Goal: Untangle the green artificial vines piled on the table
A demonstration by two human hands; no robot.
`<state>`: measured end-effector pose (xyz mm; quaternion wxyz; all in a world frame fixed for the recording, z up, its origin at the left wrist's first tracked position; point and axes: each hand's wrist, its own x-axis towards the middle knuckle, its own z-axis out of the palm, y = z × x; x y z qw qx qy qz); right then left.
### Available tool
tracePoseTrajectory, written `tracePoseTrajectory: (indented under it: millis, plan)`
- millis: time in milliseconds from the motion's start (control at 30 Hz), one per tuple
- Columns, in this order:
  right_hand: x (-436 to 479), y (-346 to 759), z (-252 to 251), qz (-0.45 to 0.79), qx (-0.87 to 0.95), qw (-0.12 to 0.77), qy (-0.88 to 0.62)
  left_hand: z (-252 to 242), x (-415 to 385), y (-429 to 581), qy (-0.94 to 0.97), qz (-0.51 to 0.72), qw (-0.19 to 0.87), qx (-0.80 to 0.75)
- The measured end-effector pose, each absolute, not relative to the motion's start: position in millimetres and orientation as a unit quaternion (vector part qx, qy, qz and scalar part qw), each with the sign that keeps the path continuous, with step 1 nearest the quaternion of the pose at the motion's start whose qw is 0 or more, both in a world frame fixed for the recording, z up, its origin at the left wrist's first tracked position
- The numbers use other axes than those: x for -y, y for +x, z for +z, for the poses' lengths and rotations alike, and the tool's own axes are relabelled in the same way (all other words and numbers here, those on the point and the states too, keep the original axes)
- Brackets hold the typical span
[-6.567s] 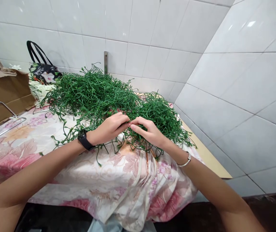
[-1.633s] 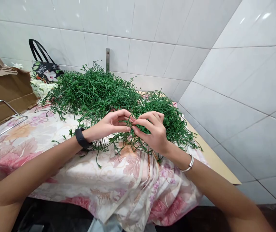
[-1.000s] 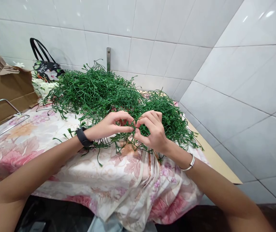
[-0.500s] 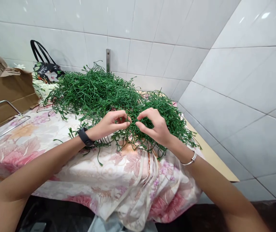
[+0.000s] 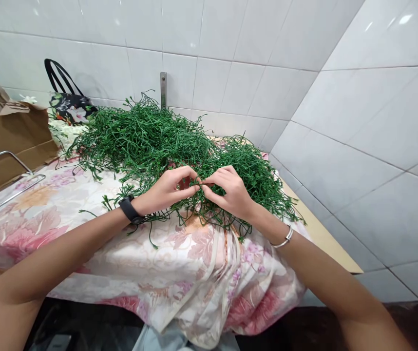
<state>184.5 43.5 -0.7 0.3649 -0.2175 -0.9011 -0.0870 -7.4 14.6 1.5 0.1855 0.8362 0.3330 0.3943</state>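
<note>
A large tangled heap of thin green plastic stems (image 5: 150, 136) lies across the cloth, with a second mound (image 5: 253, 165) on its right. My left hand (image 5: 174, 189), below a black wristband, is pinched on a green stem at the heap's front edge. Fingertips of my right hand (image 5: 229, 191) meet those of the left, pinched around the same small spot. A silver bangle circles the right wrist. What exactly lies between the right fingertips is too small to make out.
Floral cloth (image 5: 114, 253) covers the table. At the left are a cardboard box (image 5: 8, 141) and a bent metal wire frame (image 5: 15, 190). Behind stand a black floral bag (image 5: 70, 107), white flowers (image 5: 65, 131) and a metal bracket (image 5: 163, 90) against the tiled wall.
My right hand has moved slightly left, and its fingertips have closed against those of my left hand. The gap between the hands is gone.
</note>
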Motion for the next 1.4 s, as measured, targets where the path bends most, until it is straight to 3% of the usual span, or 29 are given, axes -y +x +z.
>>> tracePoseTrajectory:
  millis: [400, 733, 1100, 1400]
  plan:
    - [-46, 184, -11, -0.064, 0.920, 0.344, -0.174, -3, -9, 0, 0.835, 0.385, 0.175, -0.353]
    - [-38, 182, -9, -0.071, 0.912, 0.336, -0.226, -3, -11, 0, 0.842, 0.380, 0.165, -0.347]
    - [-36, 179, -7, -0.092, 0.936, 0.276, -0.196, 0, -8, 0, 0.852, 0.341, 0.174, -0.356]
    - [-33, 173, -10, -0.127, 0.928, 0.304, -0.175, 4, -9, -2, 0.851, 0.339, 0.196, -0.350]
